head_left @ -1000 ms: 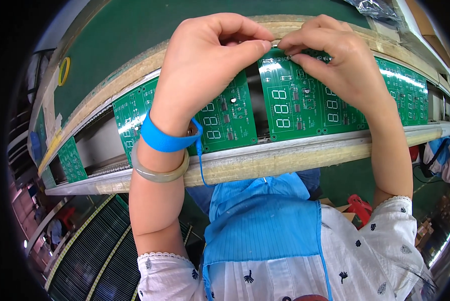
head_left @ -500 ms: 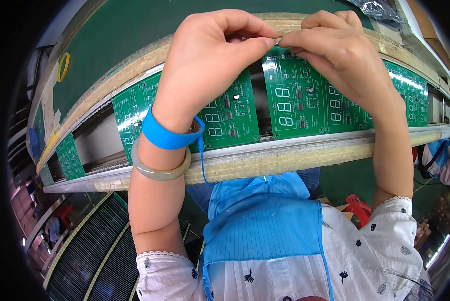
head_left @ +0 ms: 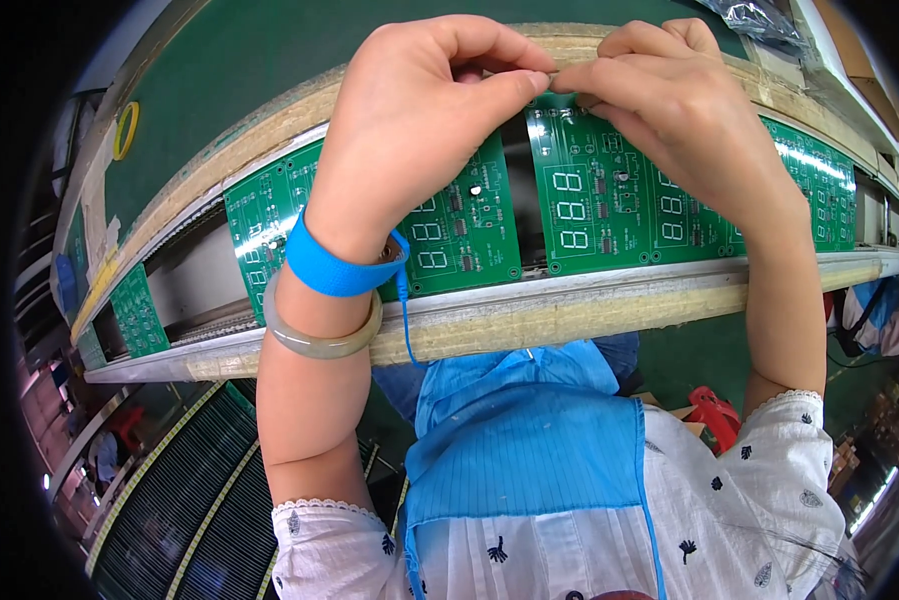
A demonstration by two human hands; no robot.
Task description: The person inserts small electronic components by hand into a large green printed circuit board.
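Observation:
My left hand (head_left: 424, 110) and my right hand (head_left: 669, 110) meet fingertip to fingertip above the far edge of a green circuit board (head_left: 589, 215). Thumb and forefinger of each are pinched together; whatever lies between them is too small to make out. The board bears white digit displays and small dark chips. Left of it, past a dark gap, another green circuit board (head_left: 469, 225) lies partly under my left forearm. A blue wrist strap (head_left: 334, 262) with a cord and a pale bangle (head_left: 321, 343) circle my left wrist.
The boards sit between rails of a long conveyor, its near rail (head_left: 569, 305) in front of me. More boards (head_left: 141, 313) lie to the left and right. Beyond stretches a green surface (head_left: 259, 70) with a yellow ring (head_left: 126, 131). A black ribbed rack (head_left: 184, 490) stands lower left.
The boards have shifted slightly to the right along the rails. My hands hold nearly the same pinched pose. At the far right edge, another person's hand has left view.

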